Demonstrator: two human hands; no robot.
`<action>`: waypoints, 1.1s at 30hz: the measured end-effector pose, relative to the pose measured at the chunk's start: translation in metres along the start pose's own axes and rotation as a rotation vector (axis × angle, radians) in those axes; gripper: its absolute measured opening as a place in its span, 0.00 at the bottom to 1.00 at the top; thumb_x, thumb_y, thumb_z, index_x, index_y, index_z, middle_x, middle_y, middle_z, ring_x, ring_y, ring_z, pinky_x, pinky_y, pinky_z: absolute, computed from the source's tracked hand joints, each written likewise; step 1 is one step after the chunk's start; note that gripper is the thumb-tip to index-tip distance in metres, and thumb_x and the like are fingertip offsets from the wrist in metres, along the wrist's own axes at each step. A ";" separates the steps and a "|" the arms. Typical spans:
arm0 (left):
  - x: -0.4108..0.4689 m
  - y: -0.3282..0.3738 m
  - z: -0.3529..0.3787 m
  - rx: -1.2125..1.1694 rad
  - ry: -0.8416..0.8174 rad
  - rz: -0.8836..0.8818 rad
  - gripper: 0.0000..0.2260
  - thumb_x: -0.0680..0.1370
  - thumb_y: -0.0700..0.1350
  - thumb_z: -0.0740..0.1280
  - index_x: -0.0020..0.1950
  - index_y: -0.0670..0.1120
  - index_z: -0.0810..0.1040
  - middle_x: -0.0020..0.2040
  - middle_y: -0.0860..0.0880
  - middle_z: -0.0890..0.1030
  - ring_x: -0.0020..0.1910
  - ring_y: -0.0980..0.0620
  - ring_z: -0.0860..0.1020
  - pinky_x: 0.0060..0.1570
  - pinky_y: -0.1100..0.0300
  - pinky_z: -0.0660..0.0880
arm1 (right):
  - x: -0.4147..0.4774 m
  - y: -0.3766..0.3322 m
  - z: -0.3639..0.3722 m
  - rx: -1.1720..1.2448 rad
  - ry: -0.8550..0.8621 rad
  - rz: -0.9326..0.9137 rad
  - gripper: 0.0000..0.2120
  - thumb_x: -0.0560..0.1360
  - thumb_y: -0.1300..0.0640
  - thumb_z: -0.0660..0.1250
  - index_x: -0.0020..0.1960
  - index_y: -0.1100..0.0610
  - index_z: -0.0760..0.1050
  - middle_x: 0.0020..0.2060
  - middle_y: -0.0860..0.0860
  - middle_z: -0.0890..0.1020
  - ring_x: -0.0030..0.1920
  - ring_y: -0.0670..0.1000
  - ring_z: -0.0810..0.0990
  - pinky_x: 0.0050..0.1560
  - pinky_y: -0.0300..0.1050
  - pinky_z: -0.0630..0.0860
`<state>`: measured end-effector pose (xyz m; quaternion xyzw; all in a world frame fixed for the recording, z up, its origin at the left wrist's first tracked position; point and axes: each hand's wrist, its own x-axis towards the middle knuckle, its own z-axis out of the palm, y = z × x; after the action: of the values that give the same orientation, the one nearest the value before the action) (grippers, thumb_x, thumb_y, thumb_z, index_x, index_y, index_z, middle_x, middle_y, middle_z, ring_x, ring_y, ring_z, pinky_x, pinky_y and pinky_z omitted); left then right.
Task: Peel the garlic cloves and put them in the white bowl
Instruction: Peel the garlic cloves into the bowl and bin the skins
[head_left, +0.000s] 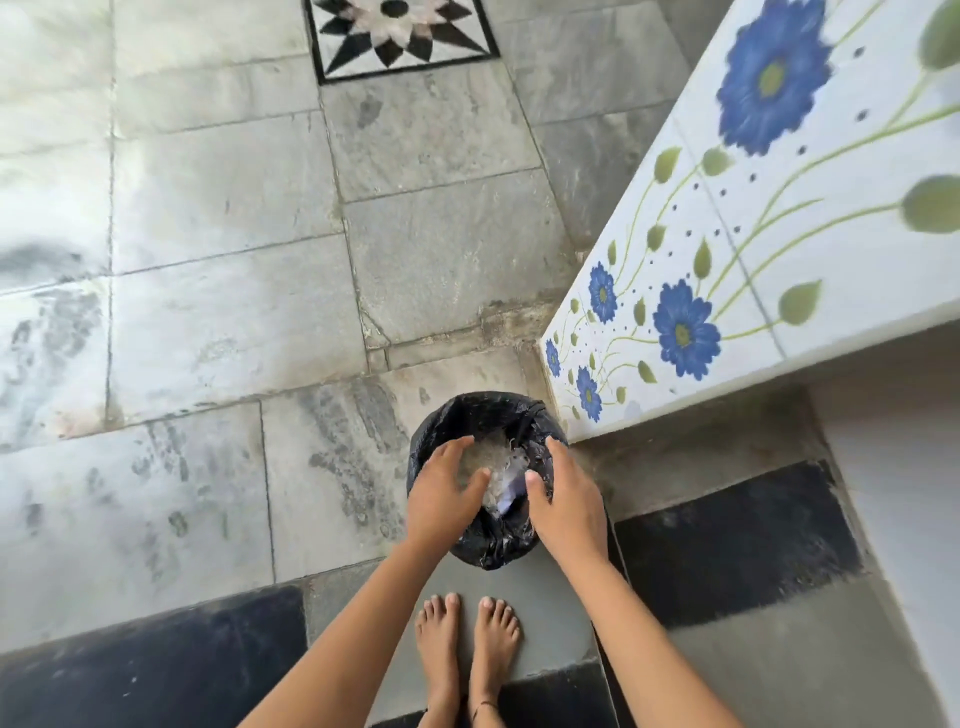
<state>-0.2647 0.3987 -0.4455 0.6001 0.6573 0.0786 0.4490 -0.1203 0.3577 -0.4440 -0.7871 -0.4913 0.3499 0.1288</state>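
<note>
Hovering: two hands (511, 496), one bin (483, 551)

black-lined bin (470, 415) (papery scraps inside) beside a flower-painted counter (810, 249)

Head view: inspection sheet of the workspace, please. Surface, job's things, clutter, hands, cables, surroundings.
Surface: grey stone floor with dark tiles near the feet; smudged and stained.
Job's things: no garlic cloves or white bowl in view; pale papery scraps, possibly peels, lie inside the bin, which is lined with a black bag.
Clutter: nothing seen.
Hands: left hand and right hand both open, palms down over the bin mouth; no grip on anything.
Cables: nothing seen.
Surroundings: white ledge with blue flower tiles on the right, star-pattern inlay at top, bare feet below.
</note>
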 end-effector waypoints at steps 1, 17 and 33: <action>-0.017 0.015 -0.015 0.044 0.001 0.053 0.21 0.79 0.49 0.63 0.72 0.50 0.66 0.69 0.50 0.71 0.64 0.50 0.72 0.59 0.58 0.69 | -0.013 -0.010 -0.017 -0.049 0.028 -0.040 0.25 0.80 0.55 0.59 0.74 0.60 0.60 0.73 0.55 0.66 0.72 0.53 0.64 0.71 0.46 0.58; -0.264 0.178 -0.161 0.211 0.042 0.872 0.23 0.77 0.48 0.65 0.71 0.45 0.67 0.69 0.47 0.72 0.68 0.46 0.69 0.67 0.50 0.64 | -0.307 -0.115 -0.189 -0.078 0.838 -0.071 0.26 0.77 0.49 0.55 0.70 0.62 0.69 0.68 0.59 0.72 0.69 0.57 0.69 0.69 0.54 0.64; -0.455 0.289 -0.008 0.271 -0.377 1.498 0.28 0.74 0.57 0.55 0.69 0.43 0.70 0.67 0.46 0.73 0.66 0.43 0.71 0.64 0.49 0.68 | -0.562 0.022 -0.238 -0.090 1.401 0.566 0.26 0.76 0.48 0.55 0.66 0.63 0.72 0.62 0.59 0.78 0.61 0.60 0.77 0.61 0.56 0.74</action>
<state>-0.1188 0.0886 -0.0293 0.9365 -0.0060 0.1764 0.3031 -0.0970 -0.1044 -0.0455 -0.9261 -0.0876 -0.2328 0.2838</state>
